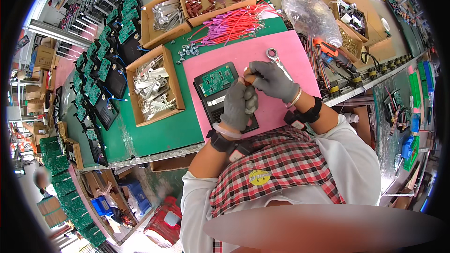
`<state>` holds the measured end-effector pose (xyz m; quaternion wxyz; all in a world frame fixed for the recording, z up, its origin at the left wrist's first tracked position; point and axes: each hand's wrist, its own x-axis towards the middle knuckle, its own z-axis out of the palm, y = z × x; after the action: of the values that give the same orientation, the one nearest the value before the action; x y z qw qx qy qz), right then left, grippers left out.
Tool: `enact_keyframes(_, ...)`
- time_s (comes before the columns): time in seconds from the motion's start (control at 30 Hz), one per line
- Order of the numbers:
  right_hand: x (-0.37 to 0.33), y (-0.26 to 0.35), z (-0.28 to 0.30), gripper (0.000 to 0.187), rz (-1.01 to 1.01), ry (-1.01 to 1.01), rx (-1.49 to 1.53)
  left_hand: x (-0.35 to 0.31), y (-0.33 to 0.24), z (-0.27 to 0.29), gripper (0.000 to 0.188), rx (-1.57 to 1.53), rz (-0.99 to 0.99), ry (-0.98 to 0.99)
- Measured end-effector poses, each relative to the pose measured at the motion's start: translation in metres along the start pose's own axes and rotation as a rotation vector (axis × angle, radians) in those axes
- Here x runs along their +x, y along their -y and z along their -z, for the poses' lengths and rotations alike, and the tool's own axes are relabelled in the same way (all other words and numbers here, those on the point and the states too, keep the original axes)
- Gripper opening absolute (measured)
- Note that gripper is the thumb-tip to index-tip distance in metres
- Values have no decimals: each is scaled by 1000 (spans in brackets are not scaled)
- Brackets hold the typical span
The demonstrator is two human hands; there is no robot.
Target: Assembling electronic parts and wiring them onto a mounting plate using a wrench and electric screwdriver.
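Note:
My left hand (238, 106) and my right hand (272, 81), in grey gloves with bare fingertips, meet above a pink mat (294, 60). Their fingers are pinched together; whatever is between them is too small or too covered to make out. Just under and left of them lies a black housing (202, 98) with a green circuit board (218, 81) at its far end. My left hand covers part of the housing. A ratchet wrench (277, 60) rests on the mat beyond my right hand.
An open box of metal brackets (154, 89) stands left of the mat. Beyond it lie loose bolts (187, 51) and red-purple wires (232, 24). Black housings with boards (96, 91) line the far left. An orange-black power tool (335, 53) and a plastic bag (311, 11) lie right.

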<state>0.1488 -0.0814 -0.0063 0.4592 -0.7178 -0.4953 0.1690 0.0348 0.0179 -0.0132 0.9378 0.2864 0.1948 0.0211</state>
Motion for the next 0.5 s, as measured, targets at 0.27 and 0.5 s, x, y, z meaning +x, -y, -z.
enact_keyframes(0.27, -9, -21, -2, 27, -3, 28, 153, 7, 13, 9, 25, 36, -2, -12)
enact_keyframes(0.5, -8, -22, 2, 28, -117, 52, 272, 7, 11, 5, 25, 2, 40, -42)
